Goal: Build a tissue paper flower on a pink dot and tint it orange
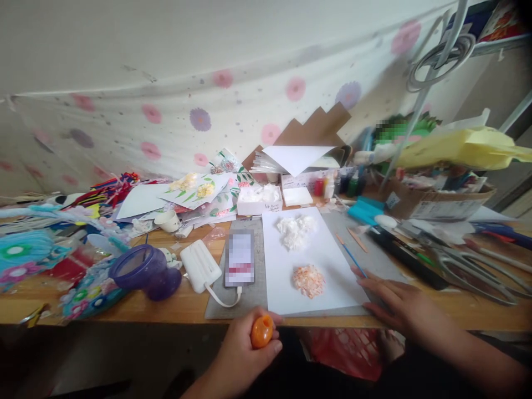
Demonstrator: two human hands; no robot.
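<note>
My left hand is closed around a glossy orange round object with a small dark hollow at its top, just below the table's front edge. My right hand lies with stretched fingers by the right edge of a white paper sheet. Its fingertips are near the end of a thin blue brush; I cannot tell whether they touch it. On the sheet, a fluffy white clump lies at the back and a round orange-and-white clump of small flakes nearer the front.
Left of the sheet are a phone, a white power bank and a purple pot. Large scissors lie right, beside a black tray. Behind stand a white box, paint bottles and a cardboard box.
</note>
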